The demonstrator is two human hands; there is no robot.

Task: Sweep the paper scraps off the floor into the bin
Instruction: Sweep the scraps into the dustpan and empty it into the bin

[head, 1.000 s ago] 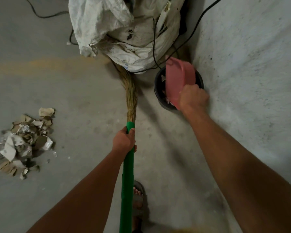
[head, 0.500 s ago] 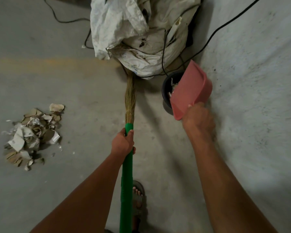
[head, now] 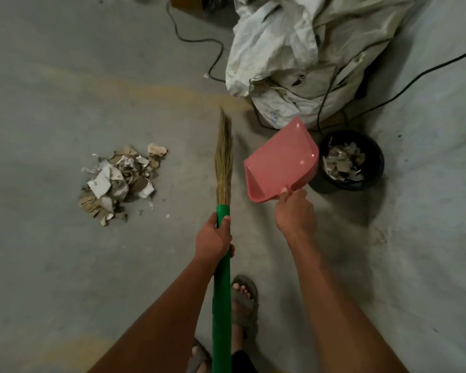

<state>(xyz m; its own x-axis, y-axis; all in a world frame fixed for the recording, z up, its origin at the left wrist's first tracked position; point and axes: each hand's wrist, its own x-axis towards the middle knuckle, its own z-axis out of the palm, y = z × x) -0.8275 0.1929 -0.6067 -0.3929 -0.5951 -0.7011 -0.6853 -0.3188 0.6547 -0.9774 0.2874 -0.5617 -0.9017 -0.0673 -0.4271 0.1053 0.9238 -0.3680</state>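
Now: left hand [head: 214, 238] wrapped round green broom [head: 222, 265] handle, bristles pointing far. Right hand [head: 295, 211] pinches pink dustpan [head: 280, 160] by its near edge, just left of black bin [head: 351, 160], scraps inside. Scrap pile [head: 121, 181] on floor [head: 51, 103], far left.

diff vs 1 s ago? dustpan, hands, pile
The right hand pulled the pink dustpan off the black bin, now empty and left of it. The left hand still grips the broom; the scrap pile looks untouched.
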